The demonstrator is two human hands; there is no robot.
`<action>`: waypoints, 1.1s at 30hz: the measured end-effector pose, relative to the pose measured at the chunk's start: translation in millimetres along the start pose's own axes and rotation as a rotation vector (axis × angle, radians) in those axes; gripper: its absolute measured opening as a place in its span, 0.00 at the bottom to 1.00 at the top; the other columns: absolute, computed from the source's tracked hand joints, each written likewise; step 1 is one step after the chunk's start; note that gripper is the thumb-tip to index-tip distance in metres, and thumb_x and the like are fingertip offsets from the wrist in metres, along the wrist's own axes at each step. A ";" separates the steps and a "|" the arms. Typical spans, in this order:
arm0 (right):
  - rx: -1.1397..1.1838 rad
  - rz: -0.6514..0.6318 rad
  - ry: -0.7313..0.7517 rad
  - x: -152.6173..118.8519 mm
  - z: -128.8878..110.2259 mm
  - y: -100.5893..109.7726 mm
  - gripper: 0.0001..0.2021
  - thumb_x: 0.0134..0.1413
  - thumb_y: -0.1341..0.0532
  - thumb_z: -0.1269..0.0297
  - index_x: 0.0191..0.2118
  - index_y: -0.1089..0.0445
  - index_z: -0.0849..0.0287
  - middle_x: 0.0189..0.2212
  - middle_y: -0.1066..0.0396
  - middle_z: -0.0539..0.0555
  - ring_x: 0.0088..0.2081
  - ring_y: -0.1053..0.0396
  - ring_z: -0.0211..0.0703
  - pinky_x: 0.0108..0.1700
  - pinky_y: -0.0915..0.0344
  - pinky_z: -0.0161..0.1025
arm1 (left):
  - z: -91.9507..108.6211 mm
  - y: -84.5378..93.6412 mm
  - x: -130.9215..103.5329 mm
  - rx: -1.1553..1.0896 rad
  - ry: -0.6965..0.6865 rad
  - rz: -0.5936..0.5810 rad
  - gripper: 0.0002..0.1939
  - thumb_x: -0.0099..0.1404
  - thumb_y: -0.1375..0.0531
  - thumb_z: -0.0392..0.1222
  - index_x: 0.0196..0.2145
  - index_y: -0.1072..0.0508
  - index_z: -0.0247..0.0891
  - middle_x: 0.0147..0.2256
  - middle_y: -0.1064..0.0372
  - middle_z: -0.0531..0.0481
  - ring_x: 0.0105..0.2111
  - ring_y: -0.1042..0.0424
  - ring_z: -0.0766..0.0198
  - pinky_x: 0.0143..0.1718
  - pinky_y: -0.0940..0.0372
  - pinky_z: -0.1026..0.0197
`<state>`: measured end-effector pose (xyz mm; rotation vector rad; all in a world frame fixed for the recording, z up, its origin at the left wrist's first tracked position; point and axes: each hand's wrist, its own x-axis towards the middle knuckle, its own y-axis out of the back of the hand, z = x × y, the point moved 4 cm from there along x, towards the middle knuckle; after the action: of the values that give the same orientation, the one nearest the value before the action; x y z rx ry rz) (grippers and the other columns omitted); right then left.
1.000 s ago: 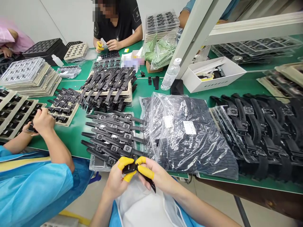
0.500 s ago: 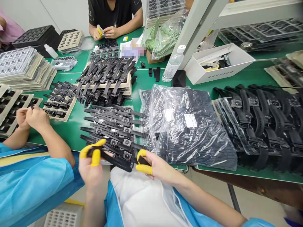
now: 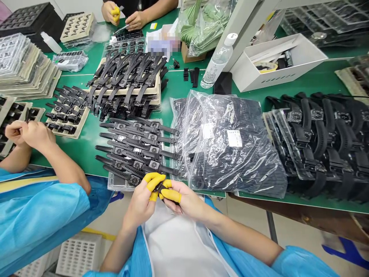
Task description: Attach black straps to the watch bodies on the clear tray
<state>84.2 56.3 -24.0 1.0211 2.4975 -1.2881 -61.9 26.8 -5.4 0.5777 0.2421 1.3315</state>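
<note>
In front of my white-and-blue clothing, my left hand [image 3: 142, 200] and my right hand [image 3: 184, 198] meet, with yellow covers on some fingertips. Both are closed, pinching a black watch strap [image 3: 160, 188] between them. Fingers hide most of it, and whether a watch body is joined to it I cannot tell. Just beyond my hands lies a clear tray [image 3: 115, 184] of black smartwatches [image 3: 153, 164], their straps laid out in slanting rows. To the right of that, a clear bag [image 3: 230, 154] holds many black straps.
Behind the watch tray stands another stack of watches [image 3: 123, 84]. More strapped watches [image 3: 317, 134] fill trays at right. A water bottle [image 3: 217, 63] and white box [image 3: 279, 65] stand behind the bag. A co-worker's hands [image 3: 31, 132] work at left; another person [image 3: 135, 15] sits opposite.
My hands have come together; my left hand moved right to meet my right. The long strap that hung from my left hand is now mostly hidden by fingers. My view tilted slightly downward.
</note>
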 end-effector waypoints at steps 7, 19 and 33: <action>0.157 0.037 -0.019 0.5 3.0 -3.9 0.21 0.53 0.30 0.45 0.35 0.36 0.56 0.14 0.41 0.38 0.13 0.57 0.28 0.16 0.59 0.31 | 2.5 0.2 -1.9 0.023 -0.070 -0.033 0.31 0.73 0.51 0.30 0.71 0.43 0.43 0.60 0.36 0.38 0.60 0.33 0.53 0.62 0.34 0.51; 0.028 -0.036 -0.071 1.4 6.1 -4.9 0.20 0.57 0.33 0.44 0.38 0.37 0.56 0.15 0.45 0.37 0.15 0.59 0.29 0.19 0.58 0.32 | 17.2 12.0 -0.8 0.290 -0.106 -0.143 0.28 0.73 0.49 0.35 0.69 0.41 0.42 0.54 0.30 0.37 0.54 0.28 0.51 0.55 0.27 0.50; -1.507 0.071 0.384 18.7 -40.6 -7.5 0.15 0.74 0.48 0.58 0.39 0.28 0.58 0.37 0.28 0.55 0.35 0.29 0.44 0.37 0.35 0.40 | -20.9 112.4 -15.2 0.679 0.210 -0.167 0.19 0.69 0.49 0.30 0.51 0.25 0.40 0.46 0.22 0.43 0.45 0.24 0.53 0.47 0.28 0.53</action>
<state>72.0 93.8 -1.7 0.8369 2.5423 0.9218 -170.3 31.5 33.7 0.9593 0.9163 1.1326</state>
